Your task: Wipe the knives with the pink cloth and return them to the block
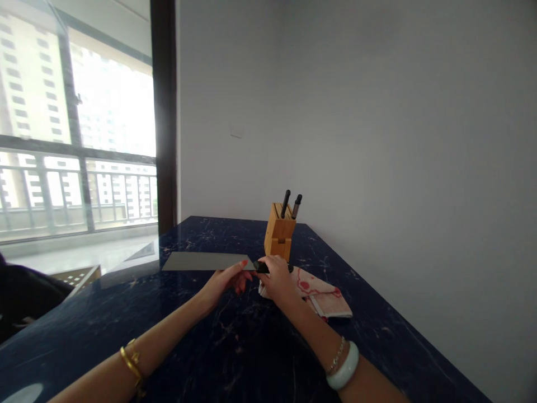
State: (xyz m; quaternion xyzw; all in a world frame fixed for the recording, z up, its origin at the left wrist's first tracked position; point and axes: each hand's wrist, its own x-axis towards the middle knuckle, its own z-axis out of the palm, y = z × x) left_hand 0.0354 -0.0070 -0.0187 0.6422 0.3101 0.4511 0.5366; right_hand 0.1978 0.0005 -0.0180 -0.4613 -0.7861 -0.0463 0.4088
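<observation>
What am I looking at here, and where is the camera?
There is no machine: these are a person's two bare hands, filmed by a camera worn on the head, looking forward and down. The right hand grips the black handle of a broad cleaver; the left hand pinches its blade near the handle. Below is a dark blue marbled counter. Behind the hands stands a wooden knife block with two black handles sticking out, and a red-patterned cloth lies beside the right hand.
</observation>
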